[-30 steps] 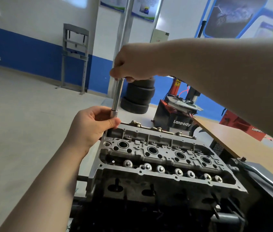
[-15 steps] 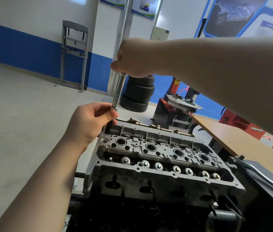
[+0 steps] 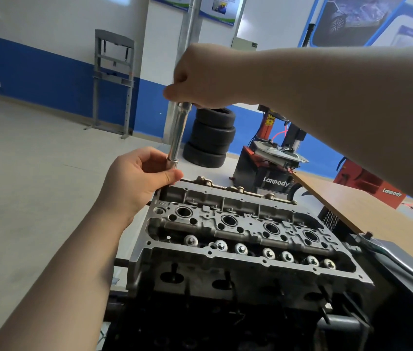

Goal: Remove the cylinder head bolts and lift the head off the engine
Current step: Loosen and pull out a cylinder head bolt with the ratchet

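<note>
Your right hand (image 3: 201,77) is raised at upper centre, fingers curled into a fist around the top end of an upright metal tool (image 3: 179,133), forearm stretching in bare from the right edge. Your left hand (image 3: 139,178) sits lower, thumb and fingers pinching the tool's bottom end, wrist bent slightly back, forearm running up from the lower left corner.

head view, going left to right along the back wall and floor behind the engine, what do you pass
grey steel frame → stack of black tyres → red and black Lanpody machine → wooden table
</note>
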A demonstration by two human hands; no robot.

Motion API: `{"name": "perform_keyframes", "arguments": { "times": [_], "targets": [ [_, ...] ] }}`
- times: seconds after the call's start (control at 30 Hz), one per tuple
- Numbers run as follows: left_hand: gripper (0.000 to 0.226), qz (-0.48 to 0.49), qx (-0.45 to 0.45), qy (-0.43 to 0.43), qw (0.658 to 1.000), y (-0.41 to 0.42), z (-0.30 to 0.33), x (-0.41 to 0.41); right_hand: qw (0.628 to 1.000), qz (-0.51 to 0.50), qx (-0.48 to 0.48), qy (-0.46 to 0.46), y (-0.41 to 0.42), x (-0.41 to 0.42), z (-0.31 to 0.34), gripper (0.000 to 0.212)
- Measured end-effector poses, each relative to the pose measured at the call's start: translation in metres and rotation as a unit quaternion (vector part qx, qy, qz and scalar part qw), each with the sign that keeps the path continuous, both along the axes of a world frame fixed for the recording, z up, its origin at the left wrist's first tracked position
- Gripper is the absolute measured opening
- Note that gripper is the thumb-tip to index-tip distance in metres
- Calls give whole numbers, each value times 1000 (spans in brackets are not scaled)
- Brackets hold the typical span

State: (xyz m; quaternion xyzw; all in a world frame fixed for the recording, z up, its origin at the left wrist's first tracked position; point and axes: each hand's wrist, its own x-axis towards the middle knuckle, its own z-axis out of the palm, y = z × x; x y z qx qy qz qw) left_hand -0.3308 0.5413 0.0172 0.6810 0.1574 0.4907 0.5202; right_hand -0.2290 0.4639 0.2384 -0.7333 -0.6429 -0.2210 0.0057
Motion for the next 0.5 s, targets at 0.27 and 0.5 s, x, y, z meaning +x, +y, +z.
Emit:
{"name": "perform_keyframes", "arguments": {
  "times": [0.27, 0.5],
  "targets": [
    [19, -66, 17, 41, 997, 6, 1, -3, 994, 88, -46, 48, -21, -3, 4, 24],
    [29, 35, 0, 16, 999, 1, 1, 1, 998, -39, -7, 46, -2, -5, -2, 47]
  ]
}}
